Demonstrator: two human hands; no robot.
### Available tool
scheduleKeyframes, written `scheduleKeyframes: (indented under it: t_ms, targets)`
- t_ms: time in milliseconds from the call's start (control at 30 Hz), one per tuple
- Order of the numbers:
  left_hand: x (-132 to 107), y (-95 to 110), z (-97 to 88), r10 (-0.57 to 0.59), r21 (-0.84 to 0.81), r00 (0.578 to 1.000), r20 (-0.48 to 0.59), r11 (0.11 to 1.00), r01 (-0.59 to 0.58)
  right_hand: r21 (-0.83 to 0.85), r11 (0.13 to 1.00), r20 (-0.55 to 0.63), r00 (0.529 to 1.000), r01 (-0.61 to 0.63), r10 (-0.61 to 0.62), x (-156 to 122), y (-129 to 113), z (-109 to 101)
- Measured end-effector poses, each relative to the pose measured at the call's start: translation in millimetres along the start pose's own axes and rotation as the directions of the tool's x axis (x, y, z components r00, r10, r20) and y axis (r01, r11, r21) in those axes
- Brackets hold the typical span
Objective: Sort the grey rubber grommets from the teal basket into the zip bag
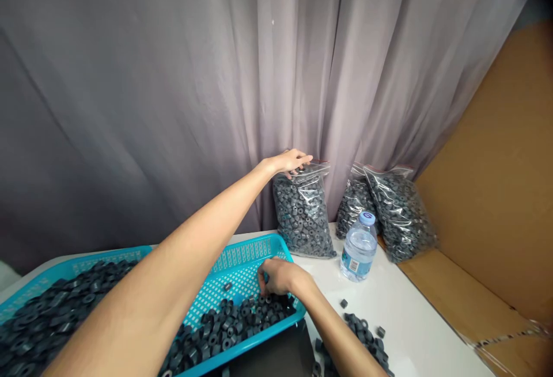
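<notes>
Centre: my left grip (pixel 294 161), half-curled over bag (pixel 304 216). Lower centre: my right grip (pixel 275 277), curled, rings (pixel 235 322) beneath. Both holds unclear.

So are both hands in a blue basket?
No, the right hand is in a basket, but the left hand is up at a plastic bag.

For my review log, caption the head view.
Left hand at the top of a clear bag, right hand at dark pieces in a blue basket.
</notes>
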State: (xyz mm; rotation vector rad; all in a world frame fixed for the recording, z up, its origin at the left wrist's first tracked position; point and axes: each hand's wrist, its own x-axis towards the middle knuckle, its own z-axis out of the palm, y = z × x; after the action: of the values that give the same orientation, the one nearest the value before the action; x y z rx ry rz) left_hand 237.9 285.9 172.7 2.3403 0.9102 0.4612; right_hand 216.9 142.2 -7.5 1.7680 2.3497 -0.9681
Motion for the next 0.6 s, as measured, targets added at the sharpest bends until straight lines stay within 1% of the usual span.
scheduleKeyframes:
  t_ms: [100,167,233,300,400,500,600]
  targets:
    - [5,5,3.0,-0.113,0.010,0.993,-0.035,0.994,0.113,-0.001,1.000,0.000,1.000,-0.004,0.004,0,0,0]
    - [10,9,5.0,-0.167,0.009,0.984,-0.055,0.986,0.168,-0.004,1.000,0.006,1.000,-0.009,0.009,0,0,0]
    - [15,14,4.6,-0.196,0.009,0.979,-0.057,0.980,0.197,-0.003,1.000,0.015,1.000,-0.011,0.011,1,0,-1]
    - [16,17,0.9,-0.200,0.019,0.979,-0.049,0.979,0.201,0.003,1.000,0.024,1.000,-0.011,0.011,1,0,-2]
    - [6,15,-8.0,-0.138,0.058,0.990,-0.034,0.988,0.140,0.016,1.000,0.025,1.000,-0.016,0.015,0,0,-3]
    - [-14,6,-13.0,0.011,0.109,1.000,-0.017,0.994,-0.009,0.043,0.999,-0.003,0.999,-0.032,0.032,-2,0,-3]
    - [-29,-2,-9.4,0.164,0.151,0.986,-0.020,0.976,-0.159,0.089,0.995,-0.084,0.995,-0.055,0.063,-2,0,0]
